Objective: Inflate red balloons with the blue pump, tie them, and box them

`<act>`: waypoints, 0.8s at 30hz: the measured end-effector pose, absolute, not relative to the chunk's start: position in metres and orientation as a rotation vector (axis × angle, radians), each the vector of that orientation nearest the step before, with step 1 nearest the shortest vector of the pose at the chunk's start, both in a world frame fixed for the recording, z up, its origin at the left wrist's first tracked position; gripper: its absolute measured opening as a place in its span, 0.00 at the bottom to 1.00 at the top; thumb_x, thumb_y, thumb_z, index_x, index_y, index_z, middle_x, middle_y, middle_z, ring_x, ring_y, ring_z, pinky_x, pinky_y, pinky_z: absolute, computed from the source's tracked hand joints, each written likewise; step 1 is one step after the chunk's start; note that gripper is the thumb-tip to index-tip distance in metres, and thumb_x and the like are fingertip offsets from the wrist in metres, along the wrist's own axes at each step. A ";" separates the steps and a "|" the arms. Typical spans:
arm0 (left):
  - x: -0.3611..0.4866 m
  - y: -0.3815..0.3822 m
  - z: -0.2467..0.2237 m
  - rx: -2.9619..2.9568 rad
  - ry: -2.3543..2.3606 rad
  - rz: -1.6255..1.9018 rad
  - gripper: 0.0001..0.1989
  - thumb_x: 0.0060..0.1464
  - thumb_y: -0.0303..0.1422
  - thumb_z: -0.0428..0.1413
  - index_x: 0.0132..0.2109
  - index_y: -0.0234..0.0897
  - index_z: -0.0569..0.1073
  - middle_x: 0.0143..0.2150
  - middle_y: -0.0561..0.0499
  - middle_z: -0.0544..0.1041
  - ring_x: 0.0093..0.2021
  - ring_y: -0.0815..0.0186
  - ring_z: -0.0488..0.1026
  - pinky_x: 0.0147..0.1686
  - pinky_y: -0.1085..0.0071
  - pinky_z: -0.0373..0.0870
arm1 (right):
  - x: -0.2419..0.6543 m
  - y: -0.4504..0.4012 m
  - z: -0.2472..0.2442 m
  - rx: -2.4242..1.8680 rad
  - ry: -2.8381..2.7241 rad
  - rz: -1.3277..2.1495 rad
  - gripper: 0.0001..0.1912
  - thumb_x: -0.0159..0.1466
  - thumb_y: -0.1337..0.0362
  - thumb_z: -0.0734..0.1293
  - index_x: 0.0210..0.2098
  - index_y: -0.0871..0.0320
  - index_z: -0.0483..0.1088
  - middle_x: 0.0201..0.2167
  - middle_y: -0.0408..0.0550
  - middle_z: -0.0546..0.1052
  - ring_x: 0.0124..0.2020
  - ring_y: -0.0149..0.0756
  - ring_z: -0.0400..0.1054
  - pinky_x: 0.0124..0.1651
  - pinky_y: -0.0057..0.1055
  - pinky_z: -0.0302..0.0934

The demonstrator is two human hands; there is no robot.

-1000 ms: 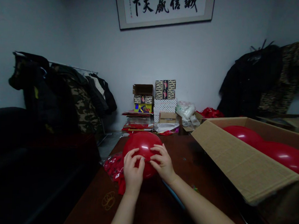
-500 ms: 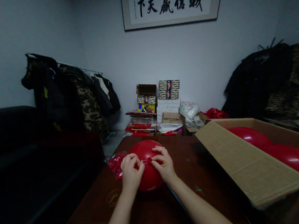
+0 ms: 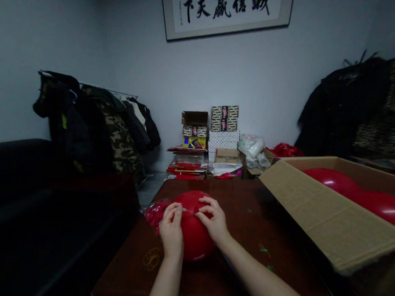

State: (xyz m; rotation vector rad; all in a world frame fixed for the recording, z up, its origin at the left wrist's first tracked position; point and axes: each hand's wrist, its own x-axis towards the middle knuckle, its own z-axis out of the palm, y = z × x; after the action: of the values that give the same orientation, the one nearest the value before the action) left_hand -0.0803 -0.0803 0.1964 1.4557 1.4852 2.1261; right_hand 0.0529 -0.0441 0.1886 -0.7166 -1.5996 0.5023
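A round, inflated red balloon (image 3: 196,238) sits on the dark wooden table (image 3: 242,277), right under both hands. My right hand (image 3: 214,219) pinches its small dark red neck between thumb and index finger, the other fingers curved over the balloon. My left hand (image 3: 172,225) is closed in a pinch on a thin pale strand (image 3: 189,211), which runs across to the neck; its exact kind is too small to make out. Beside my left hand lies a clear plastic bag (image 3: 154,213) of red pieces, partly covered by the fingers.
A cardboard box (image 3: 308,214) with red balloons (image 3: 379,206) in it stands at the right. Yellowish loops (image 3: 151,258) lie near the table's left edge, small green and red bits (image 3: 264,251) to the right. Stacked boxes (image 3: 222,143) stand beyond the table.
The balloon sits slightly lower in view. My left fingers have straightened and shifted up a little at the strand, while my right hand still pinches the neck.
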 end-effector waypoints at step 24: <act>-0.106 -0.107 0.201 2.516 1.735 1.428 0.06 0.50 0.33 0.56 0.35 0.48 0.78 0.56 0.50 0.69 0.59 0.53 0.58 0.56 0.40 0.45 | 0.056 -0.050 0.178 -0.584 -1.959 0.333 0.05 0.56 0.64 0.67 0.31 0.47 0.73 0.43 0.43 0.73 0.53 0.41 0.60 0.60 0.55 0.38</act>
State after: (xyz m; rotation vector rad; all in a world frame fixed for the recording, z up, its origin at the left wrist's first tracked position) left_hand -0.1056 -0.1071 0.2012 2.5162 1.7348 1.4278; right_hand 0.0563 -0.0498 0.1784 -0.5839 -1.9591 0.3330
